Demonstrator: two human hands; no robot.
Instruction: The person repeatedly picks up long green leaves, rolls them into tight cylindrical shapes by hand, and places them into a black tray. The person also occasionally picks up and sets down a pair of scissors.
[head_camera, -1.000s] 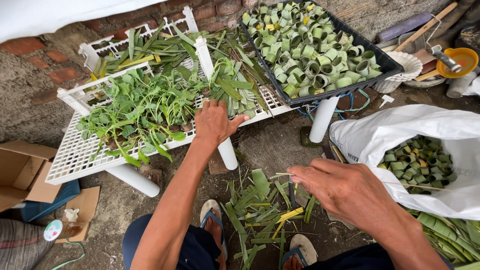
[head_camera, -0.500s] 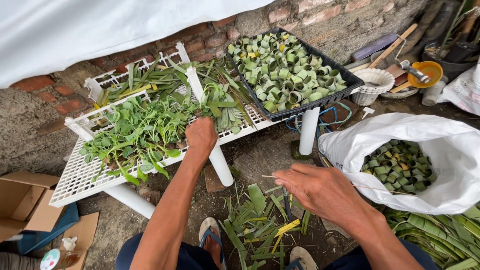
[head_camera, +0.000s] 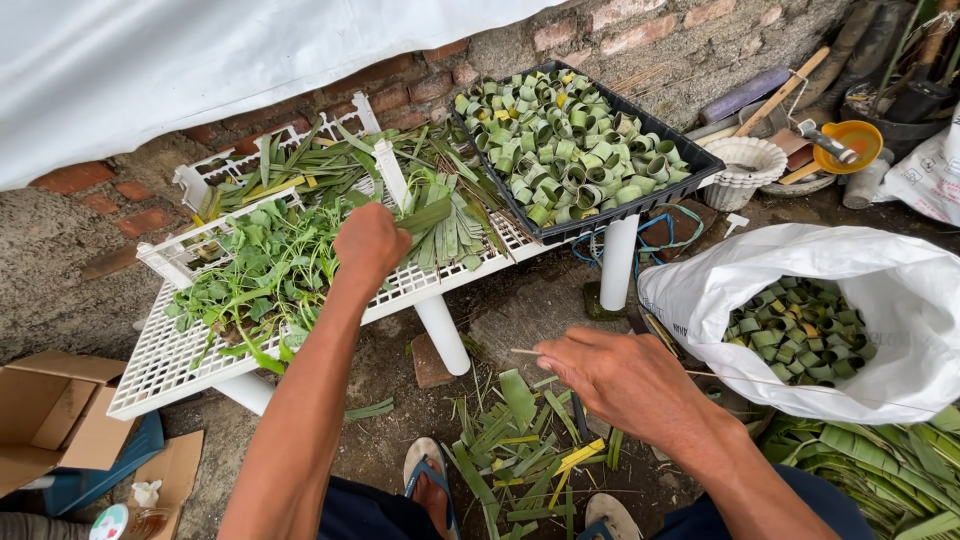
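- Leaf strip (head_camera: 425, 215) is lying on the white rack (head_camera: 150, 365), pointing right; my left hand (head_camera: 368, 243) is closing around it.
- My right hand (head_camera: 625, 380), below the rack, is pinching a thin stick (head_camera: 527, 352).

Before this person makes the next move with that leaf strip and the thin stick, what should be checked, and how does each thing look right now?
1. Left hand has hold of a leaf strip: ok.
2. Right hand pinches the thin stick: ok.
3. More cut strips in reach on the white rack: ok.
4. Room left in the black tray of leaf rings: not ok, it looks full.
5. Room in the white sack: ok.
6. Stick's tip sharp: cannot tell.
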